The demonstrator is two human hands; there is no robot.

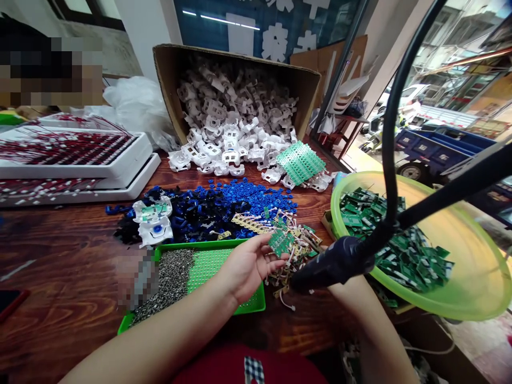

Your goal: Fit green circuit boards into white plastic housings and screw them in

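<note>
The shallow bright-green plastic tray (228,244) has dark wooden tabletop (48,277) stretching left of it. Blue and black plastic parts (208,210) crowd its far edge, and a heap of cream strips with white-plugged leads (306,242) hems its right edge. Just off its far right corner, above that heap, a green printed circuit board (281,241) is pinched between thumb and fingers of the left hand (250,264). Right of the tray, a black cylindrical handle (332,264) hides the right hand; its grip cannot be told.
</note>
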